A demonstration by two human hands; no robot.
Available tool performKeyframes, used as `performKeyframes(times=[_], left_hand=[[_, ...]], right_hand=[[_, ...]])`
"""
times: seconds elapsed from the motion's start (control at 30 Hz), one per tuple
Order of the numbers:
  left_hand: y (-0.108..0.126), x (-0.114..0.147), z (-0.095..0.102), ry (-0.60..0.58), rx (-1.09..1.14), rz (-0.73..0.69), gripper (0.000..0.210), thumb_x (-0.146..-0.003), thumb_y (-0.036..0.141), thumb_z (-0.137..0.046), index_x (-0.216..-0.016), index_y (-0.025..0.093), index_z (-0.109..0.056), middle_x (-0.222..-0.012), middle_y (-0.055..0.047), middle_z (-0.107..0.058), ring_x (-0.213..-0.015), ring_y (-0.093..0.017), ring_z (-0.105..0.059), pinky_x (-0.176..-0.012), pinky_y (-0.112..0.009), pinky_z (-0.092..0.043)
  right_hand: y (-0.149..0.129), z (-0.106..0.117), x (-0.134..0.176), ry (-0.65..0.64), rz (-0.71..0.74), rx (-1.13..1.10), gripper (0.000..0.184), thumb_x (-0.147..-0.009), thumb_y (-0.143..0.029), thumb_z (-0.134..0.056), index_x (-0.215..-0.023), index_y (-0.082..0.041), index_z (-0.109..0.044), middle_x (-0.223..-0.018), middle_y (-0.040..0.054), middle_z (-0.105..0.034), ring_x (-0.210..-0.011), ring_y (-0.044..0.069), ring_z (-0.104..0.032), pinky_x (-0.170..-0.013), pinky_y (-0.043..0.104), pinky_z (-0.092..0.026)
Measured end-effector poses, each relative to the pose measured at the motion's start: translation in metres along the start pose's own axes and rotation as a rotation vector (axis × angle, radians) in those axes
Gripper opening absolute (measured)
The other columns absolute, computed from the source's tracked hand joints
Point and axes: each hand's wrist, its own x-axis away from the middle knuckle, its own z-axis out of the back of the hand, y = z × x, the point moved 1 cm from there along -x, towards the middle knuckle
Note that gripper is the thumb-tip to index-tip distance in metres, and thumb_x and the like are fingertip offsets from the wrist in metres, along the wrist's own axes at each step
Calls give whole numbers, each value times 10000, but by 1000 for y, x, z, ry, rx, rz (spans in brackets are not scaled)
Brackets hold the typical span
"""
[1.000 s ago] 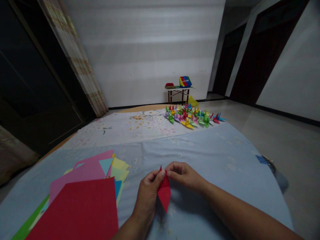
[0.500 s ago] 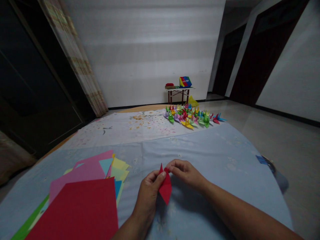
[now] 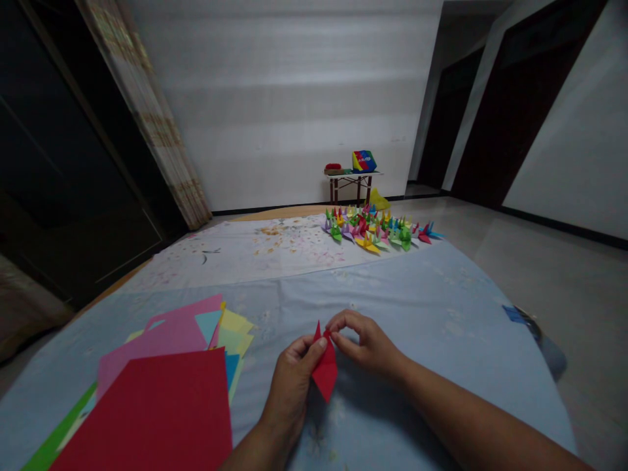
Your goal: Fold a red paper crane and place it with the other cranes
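One folded red paper [image 3: 324,373] is pinched by both the left hand [image 3: 293,383] and right hand [image 3: 366,343] (fingertips closed on it); one sheet stack [image 3: 161,386] lies left, open blue cloth [image 3: 432,307] beyond.

Both hands meet over a light blue cloth [image 3: 422,307]. The left hand [image 3: 292,386] pinches a small folded red paper [image 3: 324,369] near its top, and the right hand [image 3: 366,343] grips the paper's upper tip between thumb and fingers. To the near left lies a fanned stack of coloured sheets [image 3: 196,330], with a large red sheet [image 3: 152,412] on top. Farther off, a cluster of small folded paper figures [image 3: 375,232] sits on the far right of a white patterned cloth [image 3: 245,252]. A little table [image 3: 350,180] stands against the far wall.
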Motion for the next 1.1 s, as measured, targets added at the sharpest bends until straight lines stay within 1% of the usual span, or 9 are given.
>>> performKeyframes(times=[0.07,0.17,0.33,0.47,0.53,0.63,0.7,0.8,1.1], left_hand=[[1,0,0,-1,15,-1,268,-607,338,-755,-724,122,-647,-575,14,-601,-481,-66,-497,-488,-173,-372],[0,-1,0,-12,24,3,263,-615,337,-751,-727,124,-648,-575,12,-605,-484,-69,-502,-492,-175,-374],[-1,-1,1,-30,31,4,237,-630,320,-742,-730,127,-649,-569,18,-601,-481,-65,-495,-492,-173,-368],[-1,-1,0,-19,27,2,231,-627,319,-744,-713,129,-644,-561,23,-595,-481,-62,-488,-494,-170,-365],[-1,-1,0,-14,24,5,236,-624,323,-747,-718,131,-645,-577,18,-605,-491,-65,-494,-502,-172,-369],[-2,-1,0,-12,20,3,235,-621,326,-748,-718,137,-649,-577,24,-602,-492,-63,-492,-505,-171,-369],[-2,-1,0,-19,7,-3,224,-629,328,-744,-714,142,-650,-553,36,-585,-477,-58,-480,-500,-170,-365],[-1,0,0,-32,-15,-11,210,-645,327,-733,-720,148,-654,-535,47,-568,-462,-53,-467,-496,-168,-360],[0,1,0,-31,-35,-4,243,-633,350,-737,-747,146,-670,-582,28,-601,-491,-61,-485,-493,-166,-355]], right_hand=[[-1,0,0,6,54,25,62,-781,-154,-532,-805,-174,-585,-832,47,-626,-799,143,-581,-754,274,-449],[0,0,1,16,98,39,65,-773,-147,-541,-813,-182,-579,-832,44,-625,-799,143,-582,-746,273,-456],[4,-2,1,36,136,52,74,-766,-141,-548,-820,-190,-566,-847,43,-617,-812,143,-577,-755,278,-456],[5,-2,2,18,148,48,101,-758,-127,-544,-835,-188,-563,-861,46,-611,-836,148,-572,-774,285,-449],[3,-1,2,8,127,28,109,-766,-129,-530,-851,-186,-567,-865,47,-613,-842,149,-573,-779,283,-447],[0,1,2,-5,42,-1,111,-793,-162,-508,-873,-177,-584,-866,47,-619,-834,150,-576,-781,283,-444],[-2,2,1,-28,-22,-18,117,-820,-203,-491,-855,-171,-598,-841,44,-625,-805,148,-577,-761,277,-445],[-2,1,-1,-54,-87,-37,182,-853,-253,-458,-807,-159,-607,-791,40,-625,-762,141,-571,-723,263,-444],[0,-1,0,-51,-146,-128,227,-829,-343,-518,-778,-144,-614,-768,38,-632,-724,135,-567,-706,260,-446]])
